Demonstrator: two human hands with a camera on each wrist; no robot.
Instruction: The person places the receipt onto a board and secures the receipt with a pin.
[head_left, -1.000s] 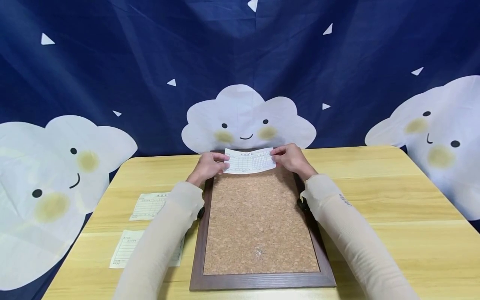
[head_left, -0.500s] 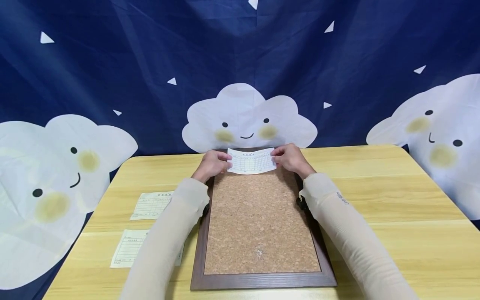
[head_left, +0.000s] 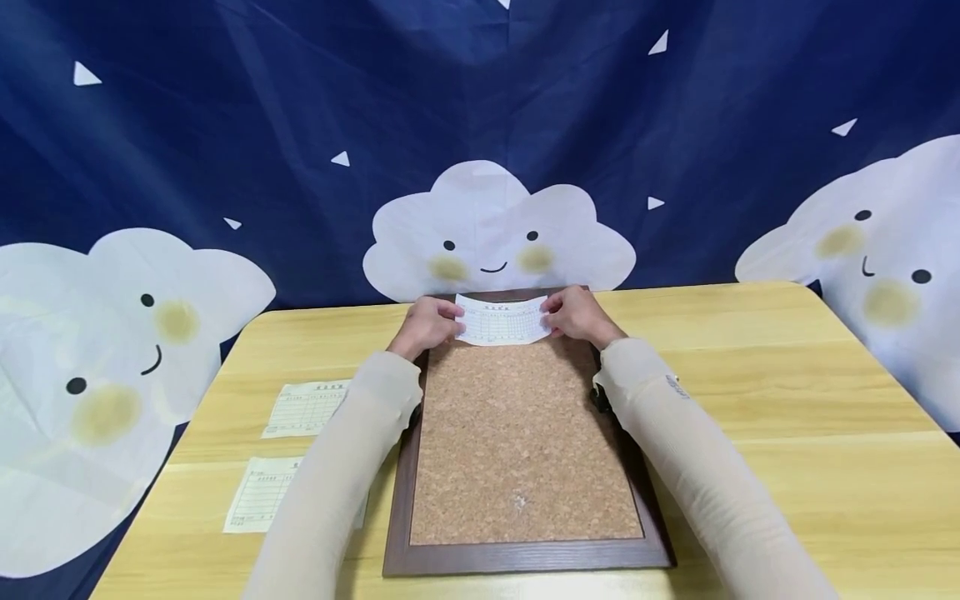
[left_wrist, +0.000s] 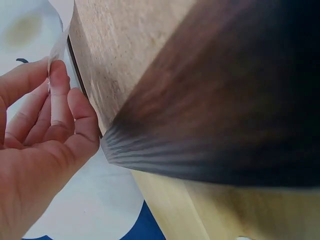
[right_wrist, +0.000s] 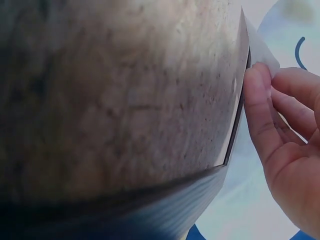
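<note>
A printed paper slip (head_left: 501, 323) with a table on it hangs slightly bowed over the far end of a cork board (head_left: 521, 442) in the head view. My left hand (head_left: 427, 323) pinches its left edge between thumb and fingers; my right hand (head_left: 581, 317) pinches the right edge. In the left wrist view the left hand (left_wrist: 45, 120) grips the paper's edge (left_wrist: 59, 47) beside the board's frame. The right wrist view has the right hand (right_wrist: 287, 130) holding a corner of the paper (right_wrist: 260, 47) close to the frame. Whether the slip touches the cork, I cannot tell.
The board's dark wooden frame (head_left: 525, 557) lies on the wooden table (head_left: 787, 467). Two more printed slips, a far one (head_left: 300, 410) and a near one (head_left: 258, 496), lie at the left, partly hidden by the left sleeve (head_left: 337, 467). A cloud-patterned curtain (head_left: 525, 100) hangs behind.
The left hand and the slip's left end have shifted slightly right since the first frame. Both hands keep their pinch on the slip. The head view has tilted a little.
</note>
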